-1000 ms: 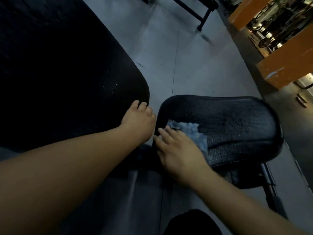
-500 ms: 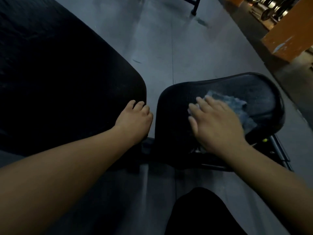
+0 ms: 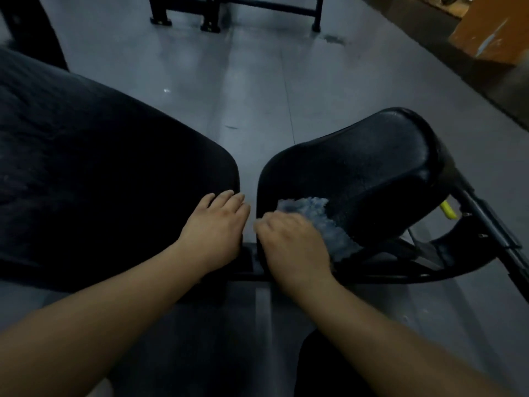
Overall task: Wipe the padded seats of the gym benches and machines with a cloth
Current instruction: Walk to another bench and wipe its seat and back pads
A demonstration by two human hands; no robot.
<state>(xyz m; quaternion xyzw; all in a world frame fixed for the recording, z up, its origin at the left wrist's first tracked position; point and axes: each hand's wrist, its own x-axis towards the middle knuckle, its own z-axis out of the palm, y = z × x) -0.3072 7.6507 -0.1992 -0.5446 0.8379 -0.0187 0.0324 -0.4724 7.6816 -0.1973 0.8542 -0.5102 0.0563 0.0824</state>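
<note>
Cloth point(image 3: 320, 222), gripped in the curled fingers of the right hand point(image 3: 292, 245), has slid back from mid-pad to the near edge of the seat point(image 3: 372, 173); the left hand point(image 3: 220, 224) lies flat on the backrest point(image 3: 100, 181).

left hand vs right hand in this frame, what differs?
The left hand rests bare on the corner of the large pad; the right hand lies on the blue cloth on the small seat pad. The left hand's fingers lie straight and sharp; the right hand's are blurred, so their pose is unclear. Both are palm down, beside the gap between the pads.
</note>
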